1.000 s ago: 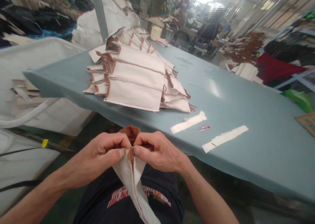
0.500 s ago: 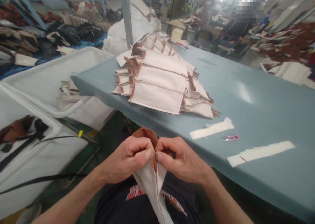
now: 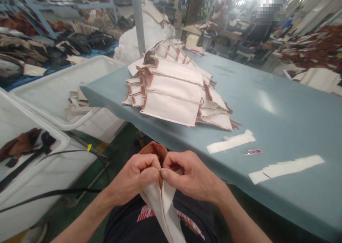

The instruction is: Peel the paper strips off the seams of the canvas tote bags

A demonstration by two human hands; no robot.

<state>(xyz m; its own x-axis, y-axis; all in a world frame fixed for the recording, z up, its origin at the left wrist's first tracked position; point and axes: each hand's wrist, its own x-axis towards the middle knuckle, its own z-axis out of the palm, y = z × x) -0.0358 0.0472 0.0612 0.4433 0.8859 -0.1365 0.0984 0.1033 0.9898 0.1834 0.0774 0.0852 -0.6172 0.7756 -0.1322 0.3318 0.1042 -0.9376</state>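
Note:
A cream sewn piece with a brown inner side point(image 3: 166, 207) hangs from both my hands in front of my dark shirt. My left hand point(image 3: 143, 175) pinches one side of its top edge between thumb and fingers. Close against it, my right hand point(image 3: 184, 173) grips the other side of the same edge, thumbs almost touching at the seam. The piece's brown part point(image 3: 154, 148) bulges up behind my knuckles. On the table ahead lies a heap of similar cream pieces point(image 3: 172, 106) with brown edges.
The blue-green table point(image 3: 240, 93) carries white strips point(image 3: 287, 169) and pink-handled thread snips point(image 3: 253, 152) at the right. White bins point(image 3: 104, 63) with scraps stand at the left. Behind the table rises a grey post point(image 3: 139, 26). Another person point(image 3: 256, 33) is in the background.
Both hands have shifted slightly left and down with the cream piece, still pinching its edge. The view has tilted a little; the heap, strips and snips look unmoved on the table.

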